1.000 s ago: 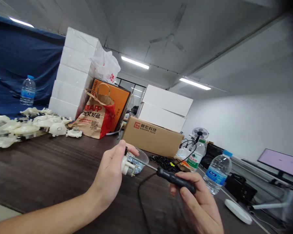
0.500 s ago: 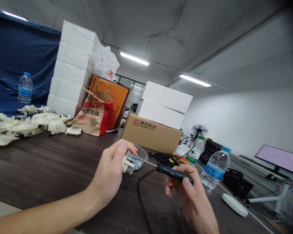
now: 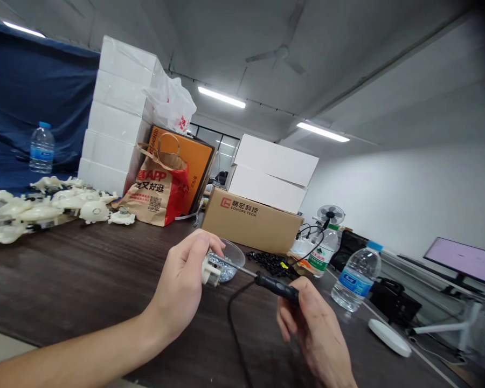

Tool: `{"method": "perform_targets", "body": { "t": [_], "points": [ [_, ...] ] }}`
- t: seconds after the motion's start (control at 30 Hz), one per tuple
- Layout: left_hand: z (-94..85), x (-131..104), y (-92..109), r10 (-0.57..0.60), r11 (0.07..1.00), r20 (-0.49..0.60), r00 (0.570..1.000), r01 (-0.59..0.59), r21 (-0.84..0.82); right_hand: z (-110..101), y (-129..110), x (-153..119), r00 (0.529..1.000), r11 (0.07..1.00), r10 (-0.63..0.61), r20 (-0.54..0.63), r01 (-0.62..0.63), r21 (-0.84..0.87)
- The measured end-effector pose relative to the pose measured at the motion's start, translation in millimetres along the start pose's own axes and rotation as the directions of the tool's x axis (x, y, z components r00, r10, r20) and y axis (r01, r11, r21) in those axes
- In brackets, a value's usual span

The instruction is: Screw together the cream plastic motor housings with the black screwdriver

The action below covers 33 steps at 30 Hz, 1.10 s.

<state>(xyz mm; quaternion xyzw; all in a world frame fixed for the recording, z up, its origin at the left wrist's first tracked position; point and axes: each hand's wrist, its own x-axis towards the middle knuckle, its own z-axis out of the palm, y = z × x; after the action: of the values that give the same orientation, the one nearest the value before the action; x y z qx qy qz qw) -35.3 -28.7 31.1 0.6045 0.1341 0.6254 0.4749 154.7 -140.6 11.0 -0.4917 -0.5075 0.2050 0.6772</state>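
My left hand [image 3: 188, 275] is closed around a small cream-white plastic part [image 3: 210, 272], most of it hidden by the fingers. A screwdriver [image 3: 277, 287] with a black handle and a thin metal shaft points left, its tip reaching the white part. The end of its handle is pinched by the fingers of my right hand [image 3: 313, 318]. Just behind the part stands a clear round bowl [image 3: 237, 256] of small silvery pieces, probably screws. The exact spot where the tip meets the part is hard to make out.
Several cream plastic housings [image 3: 44, 207] are heaped at the left. A paper bag [image 3: 161, 188], a cardboard box [image 3: 250, 221] and small black parts [image 3: 269, 264] stand or lie farther back. Water bottles [image 3: 356, 277] and a white lid-like disc [image 3: 389, 338] are at right. A black cable [image 3: 234, 323] crosses the table.
The right hand has shifted its hold toward the handle's end, and the handle has moved slightly left. The left hand and the white part stay almost in place.
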Motion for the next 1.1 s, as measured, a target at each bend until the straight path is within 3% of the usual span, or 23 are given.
{"method": "perform_targets", "body": {
  "t": [0.17,0.33,0.53,0.73,0.9,1.1],
  "points": [
    [-0.6,0.2,-1.2,0.012,1.000,-0.004,1.000,-0.012,0.015,0.3,-0.9,0.3,0.999,0.999,0.029,0.046,-0.028,-0.020],
    [0.1,0.3,-2.9,0.013,1.000,0.004,1.000,-0.013,0.015,0.0,-0.6,1.1,1.000,0.998,-0.009,-0.023,0.007,-0.059],
    [0.3,0.4,-2.9,0.009,1.000,0.002,1.000,-0.009,0.017,-0.3,-2.3,-2.2,0.998,0.998,0.042,0.042,-0.040,-0.044],
    [0.7,-1.0,-1.8,0.018,1.000,0.029,0.999,-0.018,0.016,-0.5,0.1,1.0,1.000,0.999,0.023,-0.006,-0.023,-0.046],
    [0.1,0.7,-2.1,0.018,1.000,0.002,1.000,-0.018,0.016,0.5,-0.3,-1.7,0.995,0.998,0.054,0.082,-0.053,-0.020],
    [1.0,1.5,-4.6,0.013,1.000,0.033,0.999,-0.013,-0.016,-1.3,1.4,-0.6,0.999,0.996,0.025,0.027,-0.023,-0.085]
  ]
}}
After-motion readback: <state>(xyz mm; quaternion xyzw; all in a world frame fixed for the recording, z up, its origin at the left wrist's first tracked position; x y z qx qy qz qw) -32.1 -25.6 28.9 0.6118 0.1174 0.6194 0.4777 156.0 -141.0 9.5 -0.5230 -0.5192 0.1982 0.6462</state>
